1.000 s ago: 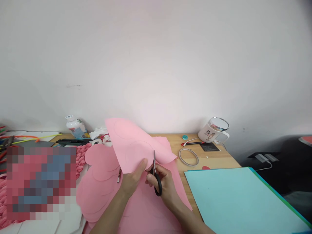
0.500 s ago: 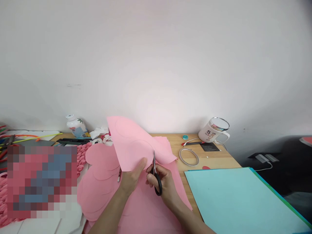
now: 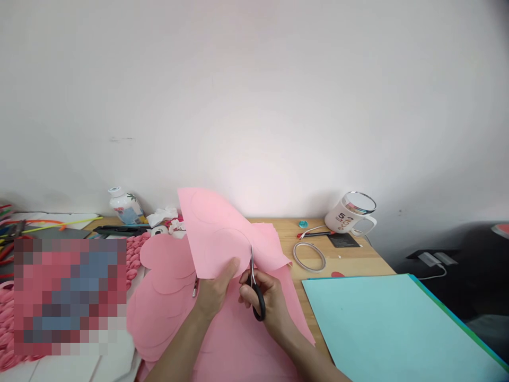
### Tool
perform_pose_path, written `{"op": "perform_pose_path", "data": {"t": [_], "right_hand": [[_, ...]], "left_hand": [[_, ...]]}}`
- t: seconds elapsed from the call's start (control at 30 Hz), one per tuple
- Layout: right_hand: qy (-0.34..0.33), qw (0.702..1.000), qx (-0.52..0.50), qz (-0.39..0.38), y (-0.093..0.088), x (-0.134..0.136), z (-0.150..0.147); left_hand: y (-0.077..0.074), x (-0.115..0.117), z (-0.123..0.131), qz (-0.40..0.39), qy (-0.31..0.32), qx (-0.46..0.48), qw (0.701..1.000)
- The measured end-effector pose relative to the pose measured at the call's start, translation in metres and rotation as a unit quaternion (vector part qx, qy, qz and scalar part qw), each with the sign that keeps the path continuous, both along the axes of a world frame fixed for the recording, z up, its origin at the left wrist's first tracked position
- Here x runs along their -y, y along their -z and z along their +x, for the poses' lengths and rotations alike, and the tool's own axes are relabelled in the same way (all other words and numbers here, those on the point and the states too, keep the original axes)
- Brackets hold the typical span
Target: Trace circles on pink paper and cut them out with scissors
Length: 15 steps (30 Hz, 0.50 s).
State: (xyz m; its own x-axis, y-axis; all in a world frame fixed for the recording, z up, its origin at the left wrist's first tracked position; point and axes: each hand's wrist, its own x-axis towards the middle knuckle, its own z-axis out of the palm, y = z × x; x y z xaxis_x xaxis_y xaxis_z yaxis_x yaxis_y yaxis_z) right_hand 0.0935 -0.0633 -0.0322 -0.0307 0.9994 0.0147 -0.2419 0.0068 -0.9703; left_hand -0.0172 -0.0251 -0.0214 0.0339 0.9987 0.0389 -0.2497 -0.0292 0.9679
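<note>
A sheet of pink paper (image 3: pixel 218 233) with curved outlines drawn on it is held up in front of me. My left hand (image 3: pixel 217 289) pinches its lower edge, thumb on the near face. In my right hand (image 3: pixel 266 294) are black-handled scissors (image 3: pixel 257 300), their blades pointing up into the sheet along a curved line. Beneath both hands lie more pink sheets (image 3: pixel 246 339). Round-edged pink paper pieces (image 3: pixel 159 307) are piled to the left of my left hand. The far side of the held sheet is hidden.
Blue and green sheets (image 3: pixel 397 323) lie at the right. Behind them are a coiled cable (image 3: pixel 309 257), a black card (image 3: pixel 344 240) and a white mug (image 3: pixel 350 213). A white bottle (image 3: pixel 126 206) and crumpled tissue (image 3: pixel 162 216) stand left, near pink braided material (image 3: pixel 133 260).
The upper left corner of the held pink sheet has shifted slightly to the right. Both hands and the scissors stay almost in place.
</note>
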Motion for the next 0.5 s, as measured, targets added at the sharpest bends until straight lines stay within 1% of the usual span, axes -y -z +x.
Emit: {"op": "perform_pose_path", "data": {"t": [0.13, 0.37, 0.5], "right_hand": [[0.002, 1.000, -0.001, -0.001, 0.0006, 0.0005, -0.0004], [0.002, 1.000, 0.015, -0.003, -0.0011, 0.0015, -0.0021], [0.018, 0.999, 0.026, -0.005, 0.0010, 0.0006, -0.0028]], "left_hand": [[-0.0010, -0.0001, -0.0002, 0.009, -0.029, -0.012, 0.999], [0.0013, -0.0014, -0.0013, 0.010, -0.029, -0.004, 1.000], [0.0053, -0.0014, 0.0007, 0.034, -0.053, 0.001, 0.998]]}}
